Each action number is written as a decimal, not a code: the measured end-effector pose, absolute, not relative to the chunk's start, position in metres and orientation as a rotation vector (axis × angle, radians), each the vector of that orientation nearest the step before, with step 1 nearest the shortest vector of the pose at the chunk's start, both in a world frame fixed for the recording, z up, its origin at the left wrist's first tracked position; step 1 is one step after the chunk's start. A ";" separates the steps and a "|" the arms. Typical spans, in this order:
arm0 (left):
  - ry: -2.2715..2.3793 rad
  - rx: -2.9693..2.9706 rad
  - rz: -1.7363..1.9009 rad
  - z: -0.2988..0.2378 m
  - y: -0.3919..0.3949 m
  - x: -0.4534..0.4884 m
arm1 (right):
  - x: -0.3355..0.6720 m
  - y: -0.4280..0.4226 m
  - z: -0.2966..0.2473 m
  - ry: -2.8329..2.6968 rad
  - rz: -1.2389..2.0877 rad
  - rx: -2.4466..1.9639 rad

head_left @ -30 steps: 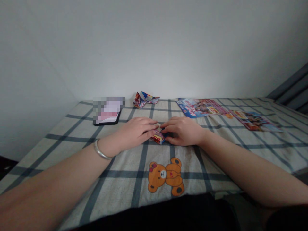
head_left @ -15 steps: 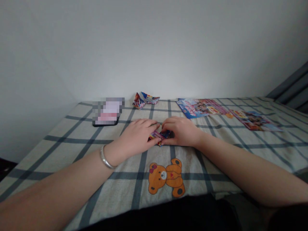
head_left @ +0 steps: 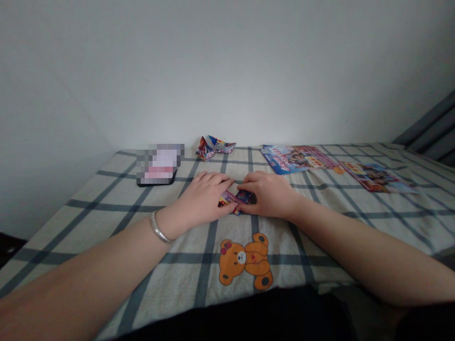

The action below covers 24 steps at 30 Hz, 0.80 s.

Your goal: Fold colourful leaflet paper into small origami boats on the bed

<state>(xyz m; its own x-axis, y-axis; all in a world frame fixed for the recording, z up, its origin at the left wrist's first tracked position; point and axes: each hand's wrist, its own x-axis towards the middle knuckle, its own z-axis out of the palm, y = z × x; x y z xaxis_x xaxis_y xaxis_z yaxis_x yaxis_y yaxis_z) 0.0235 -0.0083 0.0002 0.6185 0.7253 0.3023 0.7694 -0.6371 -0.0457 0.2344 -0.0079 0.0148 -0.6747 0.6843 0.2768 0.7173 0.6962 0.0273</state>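
Between my hands a small piece of folded printed paper (head_left: 230,199), purple, yellow and dark blue, lies on the checked cloth. My left hand (head_left: 206,195) is closed on its left part, thumb along the near edge and fingers over the far side. From the right, my right hand (head_left: 267,193) grips the dark blue part, thumb and forefinger curled around it. Much of the paper is hidden under the fingers. A silver bangle (head_left: 159,228) circles my left wrist.
Two folded paper shapes (head_left: 214,148) stand by the wall (head_left: 227,71). A phone (head_left: 159,166) with a blurred screen lies at the left. Printed leaflets (head_left: 298,158) and another leaflet (head_left: 378,177) lie at the right. The checked cloth (head_left: 177,289) bears a printed bear (head_left: 245,260).
My right hand's forefinger has lifted and shifted slightly away from my left hand, so more of the dark blue part shows. Both hands stay on the paper.
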 end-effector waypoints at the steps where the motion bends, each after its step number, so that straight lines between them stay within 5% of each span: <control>1: -1.237 -2.674 -0.383 0.000 -0.008 0.023 | 0.234 -0.008 0.015 -2.667 -0.201 -1.125; 24: -1.287 -2.653 -0.270 0.004 -0.008 0.018 | 0.234 -0.013 0.029 -2.747 -0.425 -1.280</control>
<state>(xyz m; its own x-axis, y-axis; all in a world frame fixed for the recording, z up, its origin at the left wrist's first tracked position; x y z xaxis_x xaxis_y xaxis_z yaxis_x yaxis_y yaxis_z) 0.0175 -0.0079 0.0036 0.6088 0.7560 0.2403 0.7889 -0.6090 -0.0827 0.2337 -0.0131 0.0291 -0.6473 0.7385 0.1889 0.7610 0.6120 0.2152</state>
